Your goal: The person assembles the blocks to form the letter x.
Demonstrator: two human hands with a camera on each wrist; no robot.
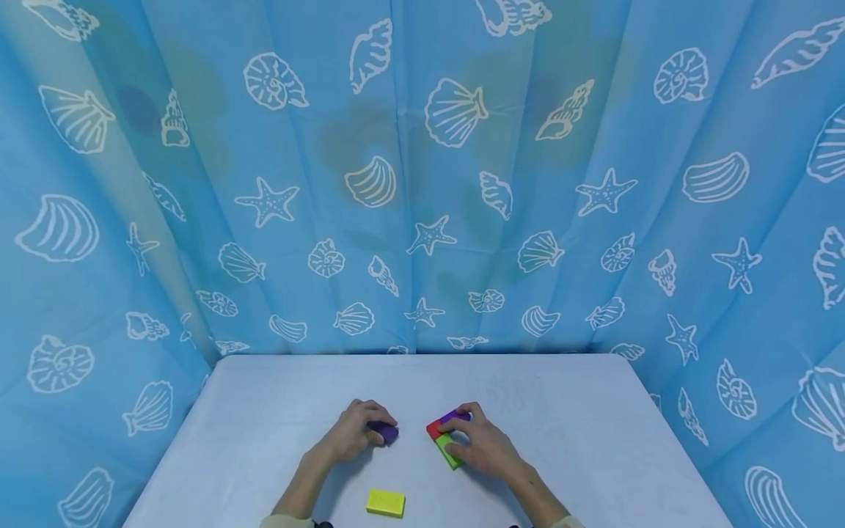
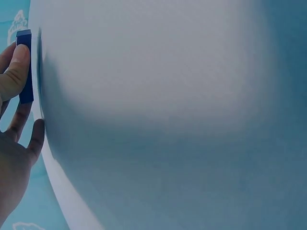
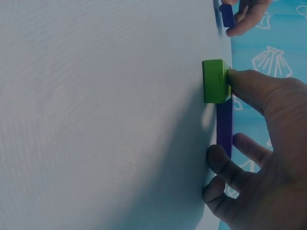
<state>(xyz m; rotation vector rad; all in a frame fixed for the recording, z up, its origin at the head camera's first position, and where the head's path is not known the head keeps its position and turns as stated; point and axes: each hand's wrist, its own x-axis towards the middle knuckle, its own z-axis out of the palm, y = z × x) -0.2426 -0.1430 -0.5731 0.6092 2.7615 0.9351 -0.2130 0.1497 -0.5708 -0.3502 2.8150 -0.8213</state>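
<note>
My left hand [image 1: 353, 434] pinches a dark purple block [image 1: 386, 433] between thumb and fingers, close over the table at the left. In the left wrist view that block [image 2: 27, 88] stands out past the thumb, with the little finger at the cloth. To the right, my right hand [image 1: 487, 446] holds a cluster of blocks. A green block [image 1: 451, 456] lies under the thumb, a red block [image 1: 433, 430] at the corner, and a second purple block [image 1: 454, 419] under the fingers. The right wrist view has the thumb tip against the green block [image 3: 214, 81].
A yellow block [image 1: 386, 503] lies flat near the front of the white table [image 1: 561, 396], between the forearms. Blue curtains [image 1: 409, 279] with white shell prints hang behind the table and along both sides.
</note>
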